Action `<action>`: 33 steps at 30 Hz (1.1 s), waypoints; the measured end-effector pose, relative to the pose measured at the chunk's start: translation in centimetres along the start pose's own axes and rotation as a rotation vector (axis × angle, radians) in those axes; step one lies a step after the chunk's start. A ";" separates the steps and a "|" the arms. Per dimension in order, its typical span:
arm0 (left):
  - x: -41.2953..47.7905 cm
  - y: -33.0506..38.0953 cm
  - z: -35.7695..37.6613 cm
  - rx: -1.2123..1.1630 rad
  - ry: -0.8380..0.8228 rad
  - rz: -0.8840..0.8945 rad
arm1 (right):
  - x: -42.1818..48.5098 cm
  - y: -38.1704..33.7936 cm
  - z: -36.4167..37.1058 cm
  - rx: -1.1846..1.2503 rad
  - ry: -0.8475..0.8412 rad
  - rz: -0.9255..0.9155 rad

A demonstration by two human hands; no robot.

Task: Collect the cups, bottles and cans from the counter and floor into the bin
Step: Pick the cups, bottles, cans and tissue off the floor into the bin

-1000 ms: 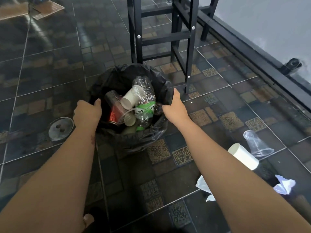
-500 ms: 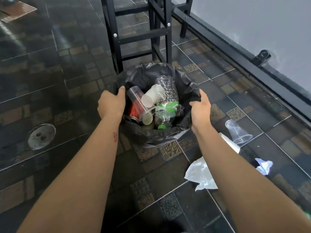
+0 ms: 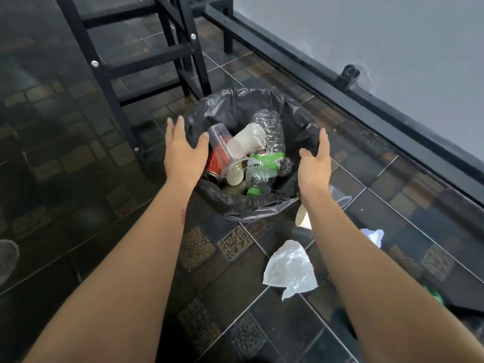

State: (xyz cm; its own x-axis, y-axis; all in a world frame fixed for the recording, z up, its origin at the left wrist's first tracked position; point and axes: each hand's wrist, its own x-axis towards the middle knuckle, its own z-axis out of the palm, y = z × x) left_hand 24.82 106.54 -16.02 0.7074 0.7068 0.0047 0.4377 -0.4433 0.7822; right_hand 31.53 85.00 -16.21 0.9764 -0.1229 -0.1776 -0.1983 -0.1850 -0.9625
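A bin lined with a black bag (image 3: 235, 106) stands on the dark tiled floor. Inside lie a clear plastic bottle with a green label (image 3: 264, 163), a white paper cup (image 3: 243, 142), a clear cup (image 3: 220, 137) and a red can (image 3: 214, 163). My left hand (image 3: 183, 150) hovers at the bin's left rim with fingers spread, holding nothing. At the right rim, my right hand (image 3: 315, 161) is open too, just off the bag. On the floor right of the bin lie a white paper cup (image 3: 302, 218) and a clear cup (image 3: 340, 199), both partly hidden by my right arm.
A black metal stool frame (image 3: 146, 61) stands just behind and left of the bin. A black rail (image 3: 314, 72) runs along the grey wall at the right. Crumpled clear plastic (image 3: 290, 268) and white paper (image 3: 374, 235) lie on the floor at the right.
Both hands gripped the bag's rim and moved the bin to the right, nearer the floor cups. Now both hands have let go and opened.
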 end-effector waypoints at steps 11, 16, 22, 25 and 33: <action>4.4 -0.9 -1.5 0.405 -0.083 0.181 | 0.8 -0.6 3.4 -0.251 -0.080 -0.146; 2.8 0.0 -0.4 0.629 -0.059 0.278 | 0.6 0.3 1.5 -0.270 -0.174 -0.180; -2.2 2.3 2.4 0.513 0.001 0.409 | -0.4 4.3 -6.0 -0.490 -0.089 -0.189; -5.6 4.2 4.8 0.401 -0.001 0.547 | -0.8 6.5 -10.2 -0.686 -0.052 -0.176; -14.4 6.4 13.2 0.255 -0.146 0.823 | -1.7 11.5 -17.0 -1.010 -0.064 -0.153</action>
State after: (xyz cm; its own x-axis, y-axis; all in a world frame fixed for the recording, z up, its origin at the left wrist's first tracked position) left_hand 24.78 86.27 -19.29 0.9098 0.0379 0.4133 -0.1451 -0.9040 0.4022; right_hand 26.17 66.52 -23.46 0.9941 0.0175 -0.1067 -0.0220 -0.9333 -0.3584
